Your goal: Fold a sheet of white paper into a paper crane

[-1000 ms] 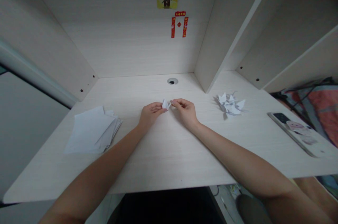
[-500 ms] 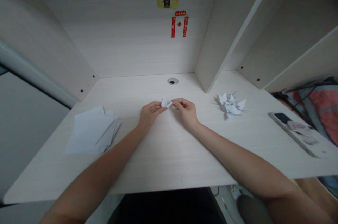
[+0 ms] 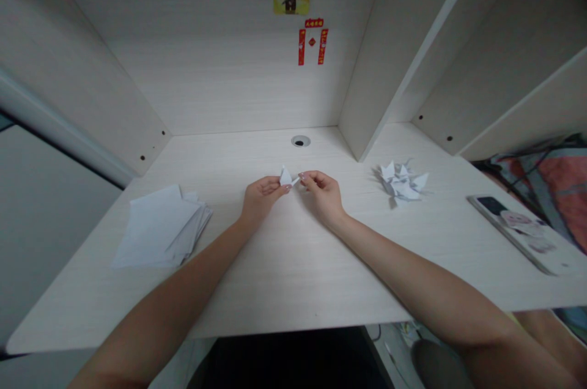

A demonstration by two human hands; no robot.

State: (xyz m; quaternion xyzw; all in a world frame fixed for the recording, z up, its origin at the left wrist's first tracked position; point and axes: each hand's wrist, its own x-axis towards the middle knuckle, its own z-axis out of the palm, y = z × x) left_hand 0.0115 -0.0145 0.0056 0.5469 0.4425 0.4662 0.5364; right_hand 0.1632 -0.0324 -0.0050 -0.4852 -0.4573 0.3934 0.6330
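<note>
Between my hands, just above the desk, is a small folded white paper crane (image 3: 285,177). My left hand (image 3: 263,196) pinches its body between thumb and fingers. At its right side a thin pointed strip of the paper sticks out, and my right hand (image 3: 322,192) pinches the tip of that strip. The fingers hide part of the folds. To the right lies a cluster of folded white paper cranes (image 3: 402,181). A loose stack of white paper sheets (image 3: 158,227) rests on the left of the desk.
The pale wooden desk (image 3: 275,279) has a round cable hole (image 3: 300,141) near its back wall. A vertical divider panel (image 3: 367,107) stands behind the cranes. A phone (image 3: 518,233) lies at the right, beside a red and grey cloth item (image 3: 557,181).
Almost nothing differs. The folded paper has turned slightly in my left fingers, while both hands hold the same places.
</note>
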